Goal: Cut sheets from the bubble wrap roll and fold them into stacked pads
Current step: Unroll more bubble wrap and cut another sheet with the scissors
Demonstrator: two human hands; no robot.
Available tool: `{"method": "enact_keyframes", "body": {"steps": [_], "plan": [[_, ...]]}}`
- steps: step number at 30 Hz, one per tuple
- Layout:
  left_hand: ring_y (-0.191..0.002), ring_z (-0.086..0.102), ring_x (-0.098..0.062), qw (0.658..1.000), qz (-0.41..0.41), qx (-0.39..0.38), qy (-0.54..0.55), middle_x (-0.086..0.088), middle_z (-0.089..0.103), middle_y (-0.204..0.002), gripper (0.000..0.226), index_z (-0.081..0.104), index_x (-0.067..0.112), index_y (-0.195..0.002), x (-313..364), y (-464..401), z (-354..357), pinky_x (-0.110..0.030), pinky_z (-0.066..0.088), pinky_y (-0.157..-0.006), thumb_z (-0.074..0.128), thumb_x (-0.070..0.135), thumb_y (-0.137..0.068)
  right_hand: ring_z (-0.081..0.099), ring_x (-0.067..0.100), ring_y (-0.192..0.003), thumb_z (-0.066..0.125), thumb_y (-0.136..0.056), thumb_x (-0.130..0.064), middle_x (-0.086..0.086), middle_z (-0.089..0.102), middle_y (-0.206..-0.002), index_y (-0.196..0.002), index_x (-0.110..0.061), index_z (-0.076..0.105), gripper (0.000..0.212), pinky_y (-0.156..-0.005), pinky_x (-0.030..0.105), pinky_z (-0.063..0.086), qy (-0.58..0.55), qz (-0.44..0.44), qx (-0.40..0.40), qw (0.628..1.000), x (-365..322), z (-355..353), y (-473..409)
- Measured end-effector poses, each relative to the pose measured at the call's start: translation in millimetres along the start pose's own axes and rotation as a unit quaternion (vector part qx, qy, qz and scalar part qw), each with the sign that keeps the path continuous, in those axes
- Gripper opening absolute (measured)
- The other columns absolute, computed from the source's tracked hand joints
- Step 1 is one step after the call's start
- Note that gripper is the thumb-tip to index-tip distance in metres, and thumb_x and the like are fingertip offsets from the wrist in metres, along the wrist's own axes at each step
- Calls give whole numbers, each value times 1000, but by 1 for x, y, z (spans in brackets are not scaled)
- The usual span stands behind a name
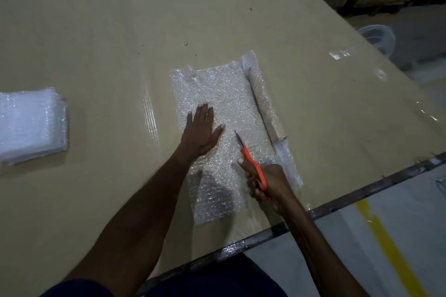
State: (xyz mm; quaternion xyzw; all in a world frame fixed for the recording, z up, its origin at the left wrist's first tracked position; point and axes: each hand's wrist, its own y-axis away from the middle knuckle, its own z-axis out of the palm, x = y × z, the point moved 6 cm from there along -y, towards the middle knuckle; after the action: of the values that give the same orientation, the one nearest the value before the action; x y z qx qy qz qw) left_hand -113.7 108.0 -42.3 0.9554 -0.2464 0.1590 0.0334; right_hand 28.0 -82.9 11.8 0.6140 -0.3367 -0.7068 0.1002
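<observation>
A clear bubble wrap sheet [231, 99] lies unrolled on the cardboard-covered table [101, 38], still joined to the thin roll [264, 103] along its right side. My left hand [201, 131] presses flat on the sheet with fingers straight. My right hand [268, 182] grips orange-handled scissors [251, 159], whose blades point away from me over the sheet, just right of my left thumb. A stack of folded bubble wrap pads [32, 125] sits at the table's far left.
The table's dark metal edge [362, 191] runs diagonally on the right, with grey floor and a yellow line [386, 243] beyond. Strips of clear tape [149, 116] shine on the cardboard. A round white object [376, 38] lies on the floor past the table. Boxes line the back.
</observation>
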Motion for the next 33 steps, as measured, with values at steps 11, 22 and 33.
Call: {"method": "enact_keyframes", "body": {"steps": [11,22,33], "plan": [[-154,4,-28,1000,3,6,-7,-15,7,-166,84,17,5,-157,-2,4,1,-51,5,-122,12,63,-97,38,17,-37,88,-79,-35,14,47,-53,-79,5,66,45,-36,20,29,6,-16,-20,1000,-5,1,-13],[-154,0,-26,1000,-10,7,0,-14,3,-166,85,13,7,-158,-4,10,2,-46,-1,-122,10,64,-96,44,19,-38,90,-73,-43,18,52,-59,-79,3,71,50,-37,20,31,39,-10,-17,999,-7,1,-20],[-154,3,-27,1000,-9,17,-2,-15,7,-166,85,15,6,-158,-4,11,3,-49,2,-122,10,64,-96,40,17,-33,90,-76,-37,13,49,-49,-70,3,66,47,-39,20,30,39,-21,-31,999,-10,1,-25]]}}
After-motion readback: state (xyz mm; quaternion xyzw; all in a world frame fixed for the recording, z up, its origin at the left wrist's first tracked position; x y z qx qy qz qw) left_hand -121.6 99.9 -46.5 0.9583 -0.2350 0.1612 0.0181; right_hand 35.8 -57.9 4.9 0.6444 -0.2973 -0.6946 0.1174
